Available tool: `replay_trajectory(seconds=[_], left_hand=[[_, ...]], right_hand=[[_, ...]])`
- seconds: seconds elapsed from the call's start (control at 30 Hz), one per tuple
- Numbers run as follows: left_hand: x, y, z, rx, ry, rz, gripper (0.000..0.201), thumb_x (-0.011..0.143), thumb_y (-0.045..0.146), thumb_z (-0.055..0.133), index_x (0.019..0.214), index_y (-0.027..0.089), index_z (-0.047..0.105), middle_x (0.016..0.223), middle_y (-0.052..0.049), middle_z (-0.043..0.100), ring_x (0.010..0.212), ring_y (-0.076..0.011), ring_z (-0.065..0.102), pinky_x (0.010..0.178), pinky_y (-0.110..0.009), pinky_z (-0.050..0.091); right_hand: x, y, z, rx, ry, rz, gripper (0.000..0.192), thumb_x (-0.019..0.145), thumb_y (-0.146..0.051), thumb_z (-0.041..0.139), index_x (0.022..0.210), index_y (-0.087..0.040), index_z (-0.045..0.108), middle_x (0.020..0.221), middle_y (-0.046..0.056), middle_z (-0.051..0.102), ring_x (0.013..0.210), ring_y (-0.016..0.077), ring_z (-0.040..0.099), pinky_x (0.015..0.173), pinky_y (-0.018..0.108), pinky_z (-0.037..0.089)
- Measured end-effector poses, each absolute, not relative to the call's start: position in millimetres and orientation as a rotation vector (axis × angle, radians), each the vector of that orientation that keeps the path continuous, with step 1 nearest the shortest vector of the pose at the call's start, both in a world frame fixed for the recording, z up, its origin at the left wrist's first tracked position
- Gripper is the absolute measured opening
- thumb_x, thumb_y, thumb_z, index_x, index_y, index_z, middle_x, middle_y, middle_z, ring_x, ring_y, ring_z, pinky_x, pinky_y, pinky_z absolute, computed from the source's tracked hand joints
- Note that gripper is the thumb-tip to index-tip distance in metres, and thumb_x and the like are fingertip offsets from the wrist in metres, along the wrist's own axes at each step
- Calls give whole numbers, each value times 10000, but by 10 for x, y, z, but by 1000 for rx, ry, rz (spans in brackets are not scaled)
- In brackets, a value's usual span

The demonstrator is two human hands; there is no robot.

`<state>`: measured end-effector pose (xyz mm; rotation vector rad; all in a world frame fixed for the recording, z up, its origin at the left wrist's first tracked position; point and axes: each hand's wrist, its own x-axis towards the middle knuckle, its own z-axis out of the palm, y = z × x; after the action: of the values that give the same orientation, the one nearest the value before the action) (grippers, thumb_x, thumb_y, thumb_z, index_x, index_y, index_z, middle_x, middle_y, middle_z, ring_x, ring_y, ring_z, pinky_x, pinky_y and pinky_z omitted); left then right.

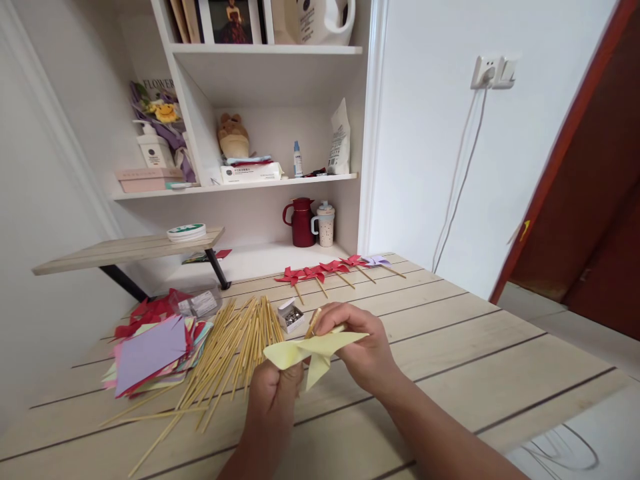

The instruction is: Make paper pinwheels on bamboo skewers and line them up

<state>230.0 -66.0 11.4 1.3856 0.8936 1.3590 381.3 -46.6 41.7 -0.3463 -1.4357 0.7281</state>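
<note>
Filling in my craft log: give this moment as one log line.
left hand: grips yellow paper pinwheel | right hand: holds pinwheel and stick | beside: bamboo sticks, coloured paper stack

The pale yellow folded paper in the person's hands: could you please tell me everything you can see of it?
The pale yellow folded paper is thin, matte craft paper, creased into pointed flaps like a pinwheel's vanes; one flap points right, another hangs down. It is held above the wooden table, just right of the pile of bamboo sticks. The left hand pinches its lower left part; the right hand grips it from behind together with a thin wooden stick that juts up above it.
</note>
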Motion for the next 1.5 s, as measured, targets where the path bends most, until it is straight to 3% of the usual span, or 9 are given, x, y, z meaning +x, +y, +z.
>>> replay_trajectory(seconds=[0.53, 0.77, 0.97, 1.33, 1.5], left_hand=[[2295, -635, 105, 1417, 931, 1382, 520, 811, 653, 625, 672, 152, 626, 528, 59, 307, 511, -82, 237, 484, -225, 166], [2266, -647, 121, 1525, 991, 1467, 426, 845, 572, 616, 694, 176, 658, 498, 33, 410, 479, -114, 346, 466, -232, 271], [2269, -662, 142, 1609, 1056, 1571, 406, 864, 528, 597, 664, 179, 651, 564, -6, 566, 568, -162, 509, 559, -261, 405], [2228, -662, 141, 1809, 1047, 1663, 252, 868, 367, 576, 809, 216, 769, 641, -19, 684, 586, -186, 595, 590, -276, 456], [2189, -645, 60, 1997, 1127, 1871, 252, 869, 274, 544, 893, 247, 793, 822, -64, 769, 785, -238, 700, 776, -326, 517]], right_hand=[[3809, -486, 431, -345, -1445, 745, 264, 775, 17, 643, 833, -231, 715, 800, 4, 709, 731, 152, 650, 646, 275, 512], [3801, -477, 424, -350, -1437, 769, 247, 777, 4, 654, 825, -231, 713, 798, 6, 701, 732, 153, 644, 639, 276, 508], [3799, -485, 423, -373, -1440, 727, 217, 787, -23, 666, 825, -231, 712, 804, 13, 715, 760, 164, 661, 672, 291, 531], [3811, -511, 420, -414, -1460, 663, 180, 818, -67, 676, 819, -244, 705, 800, 16, 712, 819, 183, 678, 708, 300, 549], [3785, -526, 412, -422, -1446, 621, 157, 804, -82, 701, 809, -240, 703, 812, 24, 719, 849, 197, 677, 754, 331, 561]])
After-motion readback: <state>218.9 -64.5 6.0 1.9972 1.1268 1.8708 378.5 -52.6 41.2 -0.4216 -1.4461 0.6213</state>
